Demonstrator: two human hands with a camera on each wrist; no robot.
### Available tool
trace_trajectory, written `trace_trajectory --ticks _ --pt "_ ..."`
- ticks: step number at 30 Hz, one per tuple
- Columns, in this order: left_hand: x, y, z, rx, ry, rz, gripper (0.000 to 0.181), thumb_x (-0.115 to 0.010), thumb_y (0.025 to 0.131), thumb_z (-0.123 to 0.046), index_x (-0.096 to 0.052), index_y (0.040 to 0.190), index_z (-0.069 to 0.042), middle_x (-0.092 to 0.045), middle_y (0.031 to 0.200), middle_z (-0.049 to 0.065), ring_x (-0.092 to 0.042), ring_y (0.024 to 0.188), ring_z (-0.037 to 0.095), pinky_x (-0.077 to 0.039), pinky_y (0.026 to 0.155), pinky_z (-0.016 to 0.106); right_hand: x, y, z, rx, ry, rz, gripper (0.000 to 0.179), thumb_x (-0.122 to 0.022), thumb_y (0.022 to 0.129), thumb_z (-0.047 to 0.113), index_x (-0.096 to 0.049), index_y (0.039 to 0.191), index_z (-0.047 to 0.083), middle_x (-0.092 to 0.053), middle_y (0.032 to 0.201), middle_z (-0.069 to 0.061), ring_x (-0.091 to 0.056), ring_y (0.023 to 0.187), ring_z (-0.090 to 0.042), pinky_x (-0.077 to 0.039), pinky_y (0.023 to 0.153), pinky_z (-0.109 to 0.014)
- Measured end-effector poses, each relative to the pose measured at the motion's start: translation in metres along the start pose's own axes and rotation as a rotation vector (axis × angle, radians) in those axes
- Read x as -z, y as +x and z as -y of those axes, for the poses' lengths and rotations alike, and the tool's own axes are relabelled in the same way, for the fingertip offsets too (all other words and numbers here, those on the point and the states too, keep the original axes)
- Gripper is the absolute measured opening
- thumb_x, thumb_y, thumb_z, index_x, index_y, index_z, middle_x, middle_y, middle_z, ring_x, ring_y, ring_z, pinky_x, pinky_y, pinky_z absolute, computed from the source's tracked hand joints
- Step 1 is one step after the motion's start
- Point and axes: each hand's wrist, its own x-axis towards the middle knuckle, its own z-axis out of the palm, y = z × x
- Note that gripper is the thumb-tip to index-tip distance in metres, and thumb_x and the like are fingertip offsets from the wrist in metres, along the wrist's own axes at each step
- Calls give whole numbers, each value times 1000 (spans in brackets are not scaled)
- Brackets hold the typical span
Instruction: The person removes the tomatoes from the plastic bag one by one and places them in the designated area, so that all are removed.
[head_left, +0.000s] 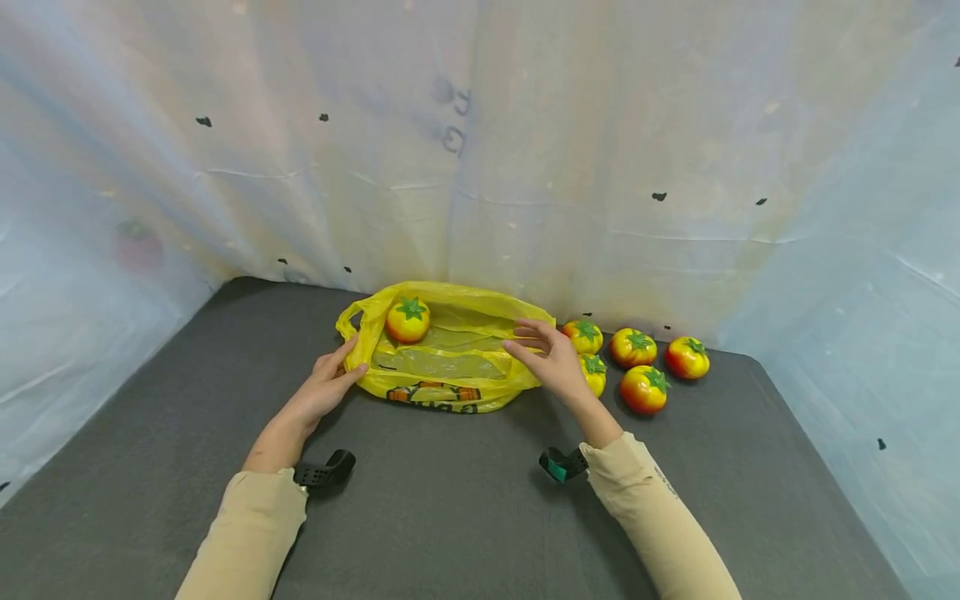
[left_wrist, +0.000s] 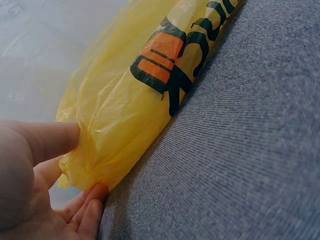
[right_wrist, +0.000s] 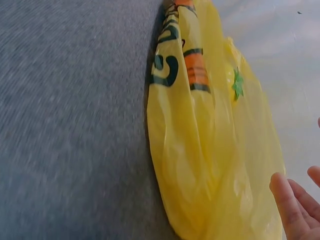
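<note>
A yellow plastic bag [head_left: 450, 396] with black and orange print lies on the dark table, its mouth spread wide. One yellow-red tomato [head_left: 408, 322] with a green star-shaped top sits inside at the left. My left hand [head_left: 327, 385] holds the bag's left end, the thumb [left_wrist: 55, 140] against the front and the other fingers behind and below. Over the right part of the bag hovers my right hand [head_left: 553, 362], thumb and fingers apart, nothing between them. In the right wrist view its fingertips show beside the bag [right_wrist: 190, 165].
Several more tomatoes [head_left: 643, 390] stand in a group to the right of the bag, one partly hidden by my right wrist. Pale plastic sheeting [head_left: 540, 167] hangs behind the table [head_left: 465, 517] and along both sides. Black straps [head_left: 325, 472] circle my wrists.
</note>
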Motion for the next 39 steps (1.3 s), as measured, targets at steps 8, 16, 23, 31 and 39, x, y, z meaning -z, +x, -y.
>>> trace_trajectory --ticks 8,16,23,31,39 --pt "-1 -1 0 1 -8 -12 69 -45 102 -33 -4 156 -22 0 153 25 -7 141 46 -14 111 61 -12 -2 28 -16 21 46 48 -65 92 16 -51 136 1 -56 131 -22 -55 120 -37 -46 98 -47" --pt "0 -2 1 -1 -6 1 70 -46 102 -36 -4 156 -24 0 154 24 -5 141 46 -12 111 62 -26 4 31 9 26 71 49 -64 93 17 -50 137 1 -54 132 -25 -55 119 -38 -47 97 -47" --pt "1 -1 1 -7 -5 1 69 -46 102 -34 -4 156 -23 -1 153 25 -6 141 46 -13 111 62 -47 21 13 17 37 51 49 -67 91 29 -54 135 13 -57 131 -19 -57 118 -30 -47 97 -45" --pt "1 -1 0 2 -6 -3 69 -46 102 -34 -4 156 -22 0 153 25 -6 141 46 -14 111 61 -65 30 17 1 34 49 47 -67 91 29 -55 135 15 -58 131 -15 -58 117 -28 -50 94 -42" --pt "0 -1 1 1 -11 -10 68 -45 102 -33 -5 156 -21 -1 153 25 -8 141 45 -15 111 60 -81 39 21 -19 54 65 52 -68 91 30 -52 137 13 -54 135 -19 -54 121 -35 -49 94 -45"
